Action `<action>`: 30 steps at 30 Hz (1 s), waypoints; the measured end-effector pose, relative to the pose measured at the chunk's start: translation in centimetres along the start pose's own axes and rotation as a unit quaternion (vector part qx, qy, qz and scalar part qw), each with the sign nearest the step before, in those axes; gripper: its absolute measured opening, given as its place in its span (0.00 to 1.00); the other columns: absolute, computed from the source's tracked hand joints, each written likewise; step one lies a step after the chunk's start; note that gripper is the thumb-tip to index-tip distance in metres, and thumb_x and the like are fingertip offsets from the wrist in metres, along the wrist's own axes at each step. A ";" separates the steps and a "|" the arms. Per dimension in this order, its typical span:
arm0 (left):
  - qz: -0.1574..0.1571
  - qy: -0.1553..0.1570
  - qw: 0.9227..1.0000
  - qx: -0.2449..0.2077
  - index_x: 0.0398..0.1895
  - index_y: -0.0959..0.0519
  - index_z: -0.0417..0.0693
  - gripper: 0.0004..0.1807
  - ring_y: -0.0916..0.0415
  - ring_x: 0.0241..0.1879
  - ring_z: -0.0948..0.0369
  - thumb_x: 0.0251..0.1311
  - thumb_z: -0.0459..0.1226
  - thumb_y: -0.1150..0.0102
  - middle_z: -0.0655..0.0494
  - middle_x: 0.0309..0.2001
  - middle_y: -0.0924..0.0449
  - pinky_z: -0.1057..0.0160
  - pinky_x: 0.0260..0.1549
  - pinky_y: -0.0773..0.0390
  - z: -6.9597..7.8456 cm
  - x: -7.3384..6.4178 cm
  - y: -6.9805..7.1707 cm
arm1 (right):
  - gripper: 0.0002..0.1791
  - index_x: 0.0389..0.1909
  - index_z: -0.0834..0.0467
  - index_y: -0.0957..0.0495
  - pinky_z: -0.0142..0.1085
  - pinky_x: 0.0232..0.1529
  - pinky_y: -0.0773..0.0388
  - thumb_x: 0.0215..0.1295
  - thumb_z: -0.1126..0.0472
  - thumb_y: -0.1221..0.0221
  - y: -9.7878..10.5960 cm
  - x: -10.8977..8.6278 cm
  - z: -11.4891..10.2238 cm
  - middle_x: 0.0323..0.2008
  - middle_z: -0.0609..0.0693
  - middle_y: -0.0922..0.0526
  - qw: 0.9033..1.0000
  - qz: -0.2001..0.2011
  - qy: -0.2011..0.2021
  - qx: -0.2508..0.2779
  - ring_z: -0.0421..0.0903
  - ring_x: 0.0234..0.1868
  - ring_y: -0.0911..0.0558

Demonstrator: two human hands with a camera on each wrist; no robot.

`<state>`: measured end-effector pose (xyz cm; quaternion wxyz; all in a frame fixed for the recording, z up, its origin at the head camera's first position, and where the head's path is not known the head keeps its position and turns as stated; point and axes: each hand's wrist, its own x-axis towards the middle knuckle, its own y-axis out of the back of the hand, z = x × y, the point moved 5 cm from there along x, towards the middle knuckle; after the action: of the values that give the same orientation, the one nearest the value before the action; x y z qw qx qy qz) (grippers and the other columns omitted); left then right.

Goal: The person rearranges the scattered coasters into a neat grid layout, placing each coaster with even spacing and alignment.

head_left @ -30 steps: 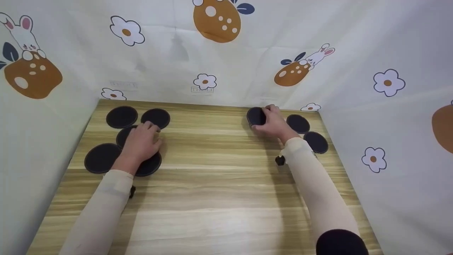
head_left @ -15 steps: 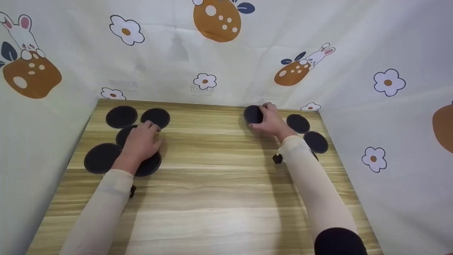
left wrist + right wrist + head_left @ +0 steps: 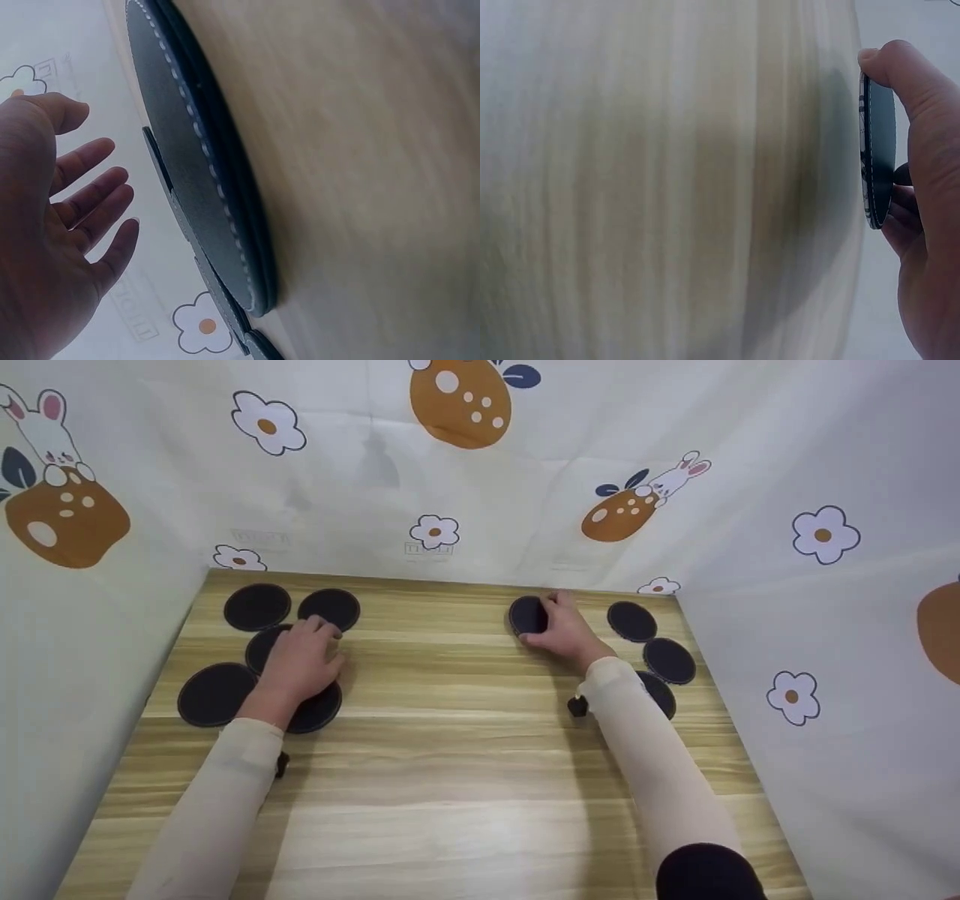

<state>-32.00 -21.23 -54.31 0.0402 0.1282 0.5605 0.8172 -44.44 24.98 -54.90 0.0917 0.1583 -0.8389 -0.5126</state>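
My right hand (image 3: 564, 634) pinches a round black coaster (image 3: 527, 616) by its rim near the back of the table. Thumb and fingers grip opposite edges of that coaster (image 3: 883, 142) in the right wrist view, where it is just off the wood and shows a patterned edge. At the left, my left hand (image 3: 298, 664) hovers over several black coasters, fingers loosely bent. Seen from the left wrist, this hand (image 3: 52, 217) holds nothing. The nearest coaster (image 3: 187, 150) there has white stitching and a layered edge, which may be a stack.
Around the left hand lie a back-left coaster (image 3: 257, 607), another beside it (image 3: 330, 610) and a larger-looking one (image 3: 217, 695) nearer the front. Right of the right hand sit coasters (image 3: 670, 661), one partly under the forearm. Patterned cloth (image 3: 480, 495) walls the wood-grain table (image 3: 450, 780).
My right hand has moved slightly left, then toward me, with the coaster. A coaster beneath the right forearm has come into view. The left hand stays where it was.
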 end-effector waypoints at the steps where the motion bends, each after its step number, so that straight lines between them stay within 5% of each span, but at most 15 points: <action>1: 0.000 0.000 1.000 -0.001 0.59 0.18 0.35 0.19 0.24 0.60 0.35 0.73 0.39 0.35 0.35 0.60 0.21 0.30 0.60 0.24 0.0 0.0 0.0 | 0.58 0.82 0.75 0.38 0.51 0.79 0.34 0.65 0.41 0.25 -0.2 0.0 0.1 0.76 0.68 0.39 1.000 -0.002 -0.002 0.001 0.62 0.78 0.36; 30: -0.002 0.001 1.000 -0.007 0.59 0.18 0.35 0.18 0.24 0.60 0.35 0.73 0.38 0.35 0.35 0.59 0.21 0.30 0.61 0.25 0.0 0.0 0.1 | 0.57 0.84 0.68 0.38 0.53 0.79 0.34 0.69 0.36 0.27 -2.1 0.0 1.4 0.78 0.65 0.37 0.999 0.001 -0.021 0.025 0.61 0.79 0.35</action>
<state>-31.97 -21.28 -54.19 0.0424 0.1260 0.5547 0.8214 -44.55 25.27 -57.43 0.0709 0.1493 -0.8533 -0.4945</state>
